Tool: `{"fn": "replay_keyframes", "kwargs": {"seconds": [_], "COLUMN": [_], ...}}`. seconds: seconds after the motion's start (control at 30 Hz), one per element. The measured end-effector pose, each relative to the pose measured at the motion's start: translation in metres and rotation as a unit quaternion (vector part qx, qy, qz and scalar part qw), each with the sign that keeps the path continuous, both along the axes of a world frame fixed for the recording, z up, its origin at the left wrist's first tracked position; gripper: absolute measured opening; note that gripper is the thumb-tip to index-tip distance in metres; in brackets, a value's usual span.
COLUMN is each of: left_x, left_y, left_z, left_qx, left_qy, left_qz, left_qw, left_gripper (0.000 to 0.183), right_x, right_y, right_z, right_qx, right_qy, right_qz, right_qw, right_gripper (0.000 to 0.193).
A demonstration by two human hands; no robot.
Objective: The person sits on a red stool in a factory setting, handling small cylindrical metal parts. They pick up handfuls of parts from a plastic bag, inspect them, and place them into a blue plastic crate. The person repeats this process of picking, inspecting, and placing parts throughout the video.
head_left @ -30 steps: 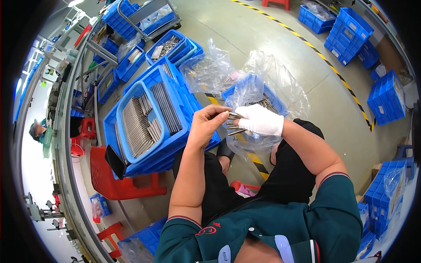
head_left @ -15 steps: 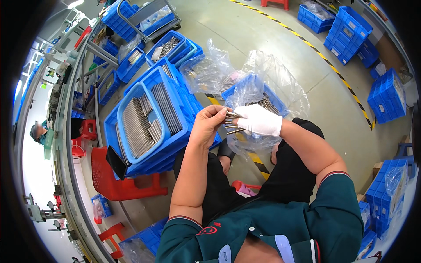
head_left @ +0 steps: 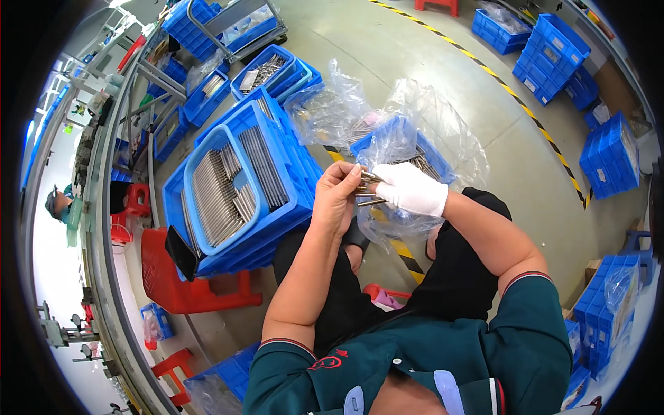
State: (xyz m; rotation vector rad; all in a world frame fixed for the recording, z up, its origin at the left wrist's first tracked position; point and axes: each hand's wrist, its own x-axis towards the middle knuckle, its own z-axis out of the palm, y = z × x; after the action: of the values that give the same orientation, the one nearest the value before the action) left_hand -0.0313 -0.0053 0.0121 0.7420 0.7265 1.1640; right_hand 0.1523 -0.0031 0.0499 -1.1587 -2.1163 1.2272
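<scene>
Several slim metal rods (head_left: pixel 371 203) stick out of my right hand (head_left: pixel 413 191), which wears a white glove and is closed around them. My left hand (head_left: pixel 335 198) is bare; its thumb and fingers pinch the end of a rod at the left of the bunch. Both hands meet above my knees. Just beyond them is a small blue bin (head_left: pixel 443 168) with loose rods inside and clear plastic film draped over it. To the left, a light-blue tray (head_left: pixel 257 181) holds metal rods in neat rows on top of a larger blue crate (head_left: pixel 299 196).
A red stool (head_left: pixel 160 277) supports the crates. More blue bins with metal parts (head_left: pixel 266 72) stand farther left, beside a long metal-framed bench (head_left: pixel 104 207). Stacked blue crates (head_left: pixel 550 52) line the right side. Crumpled clear film (head_left: pixel 328 104) and yellow-black tape (head_left: pixel 508 86) lie on the floor.
My left hand has shifted slightly to the right at the rod ends, and its forearm is angled a little differently. The right hand still holds the bunch in nearly the same spot.
</scene>
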Motion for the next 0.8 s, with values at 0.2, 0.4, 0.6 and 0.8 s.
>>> {"fn": "replay_keyframes", "kwargs": {"seconds": [0.2,0.4,0.6,0.8], "left_x": [-0.006,-0.008,-0.015,-0.014], "left_y": [0.001,0.001,0.004,0.005], "left_z": [0.006,0.008,0.007,0.011], "left_qx": [0.004,-0.007,-0.058,-0.034], "left_qy": [-0.006,-0.019,-0.087,-0.093], "left_qz": [-0.017,-0.038,-0.136,-0.161], "left_qw": [1.000,0.999,0.985,0.982], "left_gripper": [0.009,0.011,0.011,0.013], "right_x": [0.002,0.003,0.006,0.010], "right_y": [-0.002,-0.004,-0.006,-0.005], "right_z": [0.009,0.005,0.013,0.010], "right_qx": [-0.061,-0.019,-0.125,-0.261], "right_qy": [0.015,0.013,0.065,0.133], "right_qz": [0.013,0.017,0.038,0.043], "right_qw": [0.998,1.000,0.989,0.955], "right_gripper": [0.029,0.035,0.026,0.026]}}
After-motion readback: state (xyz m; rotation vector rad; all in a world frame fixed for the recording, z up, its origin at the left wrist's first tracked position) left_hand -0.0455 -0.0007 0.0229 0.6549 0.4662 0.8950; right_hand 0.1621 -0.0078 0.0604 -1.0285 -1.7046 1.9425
